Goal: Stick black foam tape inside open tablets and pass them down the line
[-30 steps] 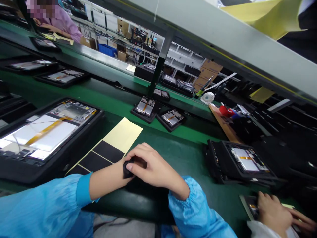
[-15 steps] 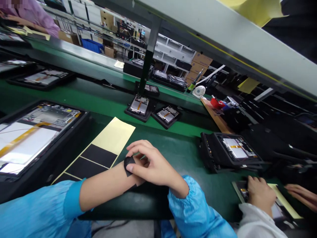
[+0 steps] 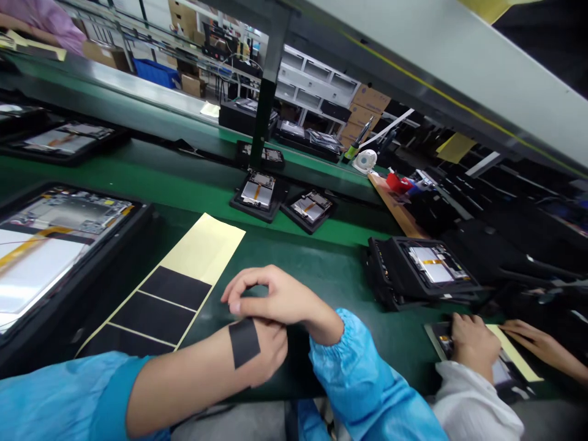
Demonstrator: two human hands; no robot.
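Observation:
My left forearm reaches in from the lower left, and a black rectangular patch (image 3: 244, 343) lies flat on the wrist. Only the back of my left hand (image 3: 271, 352) shows; its fingers are hidden under my right arm. My right hand (image 3: 275, 297) crosses over it, with thumb and forefinger curled into a pinch just above the patch's upper edge. Nothing shows between them. Left of both hands lies a yellow backing sheet (image 3: 206, 245) that carries three more black patches.
An opened tablet in a black tray (image 3: 55, 245) fills the left side. Smaller opened devices (image 3: 257, 191) lie on the green belt, and another black tray (image 3: 422, 263) stands on the right. A co-worker's hands (image 3: 473, 346) work at the lower right. A black post (image 3: 264, 116) rises behind.
The black patch was curled under my right thumb on the left wrist; now it lies flat there. My right fingers have lifted off above it. The view has shifted right.

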